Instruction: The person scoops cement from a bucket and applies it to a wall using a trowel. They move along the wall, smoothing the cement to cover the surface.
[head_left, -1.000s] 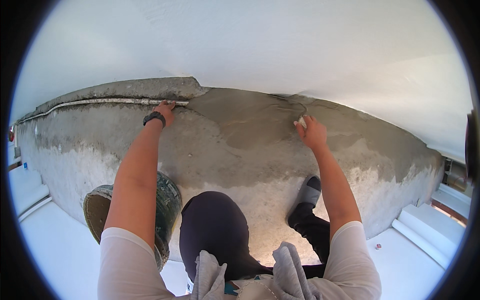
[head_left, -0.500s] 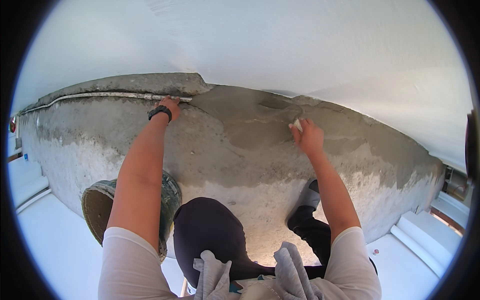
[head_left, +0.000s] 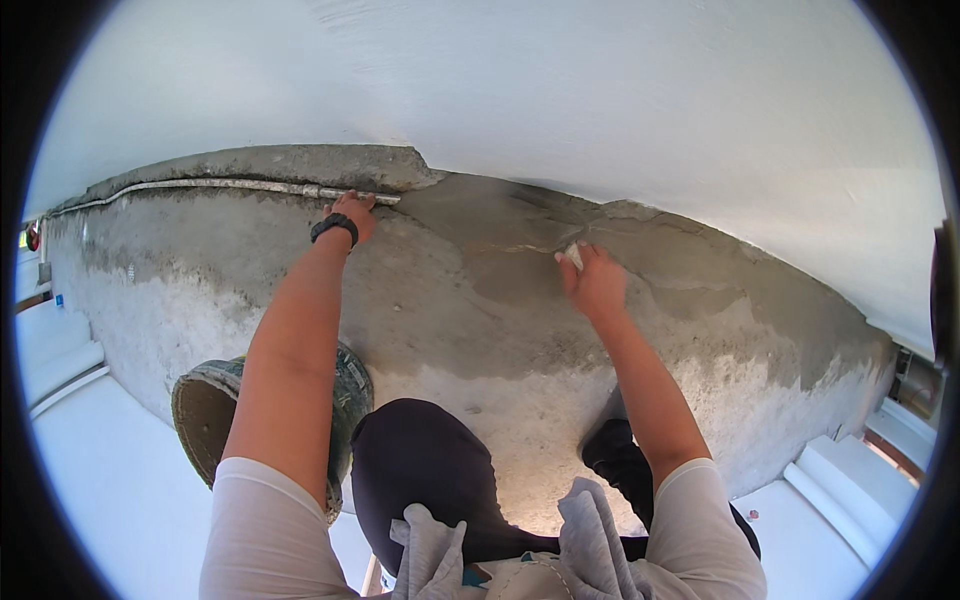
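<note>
My left hand (head_left: 355,212), with a dark band at the wrist, rests its spread fingers on the end of a whitish pipe (head_left: 250,184) running along the foot of the white wall. Smooth, wet grey mortar (head_left: 510,275) covers the strip to the right of the pipe's end. On it, my right hand (head_left: 597,283) is closed round the pale handle of a trowel (head_left: 574,255). The trowel's blade lies against the mortar and hardly stands out from it.
A mortar-crusted bucket (head_left: 190,378) lies tilted beside my left arm. The white wall (head_left: 480,80) rises beyond the mortar. My dark-clad knee (head_left: 420,470) and a shoe (head_left: 612,410) are close below. White steps (head_left: 860,470) lie at the right and left edges.
My right hand has drawn the trowel a little leftward over the mortar. My left hand stays at the pipe's end. The whole view has shifted slightly.
</note>
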